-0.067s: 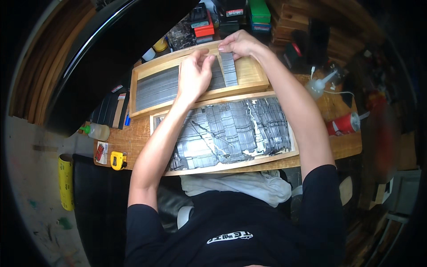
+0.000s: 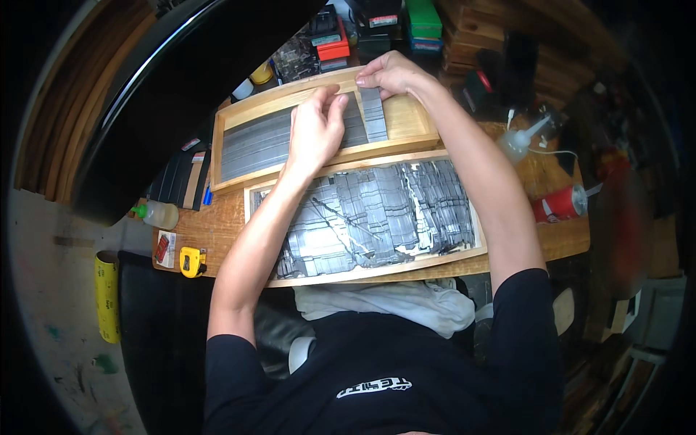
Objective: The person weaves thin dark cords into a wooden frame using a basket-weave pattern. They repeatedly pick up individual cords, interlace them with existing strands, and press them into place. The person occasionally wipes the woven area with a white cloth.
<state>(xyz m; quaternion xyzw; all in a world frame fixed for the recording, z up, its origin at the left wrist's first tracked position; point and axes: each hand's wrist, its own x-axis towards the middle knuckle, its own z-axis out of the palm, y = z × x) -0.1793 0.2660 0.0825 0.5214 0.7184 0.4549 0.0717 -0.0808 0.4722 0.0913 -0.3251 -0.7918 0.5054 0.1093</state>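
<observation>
My right hand [image 2: 392, 75] pinches the top end of a narrow grey streaked strip [image 2: 373, 116]. The strip stretches down inside a shallow wooden tray [image 2: 214, 148], to the right of a block of darker grey strips [image 2: 250, 145] lying side by side. Over that block is my left hand [image 2: 317, 125], its fingers curled and the thumb close to the forefinger; whatever they may hold is hidden. Nearer to me, a second wooden tray [image 2: 377, 272] is filled with many grey and black layered strips [image 2: 377, 210], some crooked or broken. My left forearm crosses its left part.
On the wooden table [image 2: 225, 217] are a yellow tape measure [image 2: 192, 262], a green-tipped bottle [image 2: 158, 214], a clear nozzle bottle [image 2: 516, 143] with a white cable, and a red can [image 2: 562, 203]. Red [image 2: 332, 48] and green boxes [image 2: 423, 20] stand behind. A large black shape [image 2: 174, 80] looms at upper left.
Almost nothing differs. My left hand has shifted very slightly, and the right hand keeps its pinch on the grey strip.
</observation>
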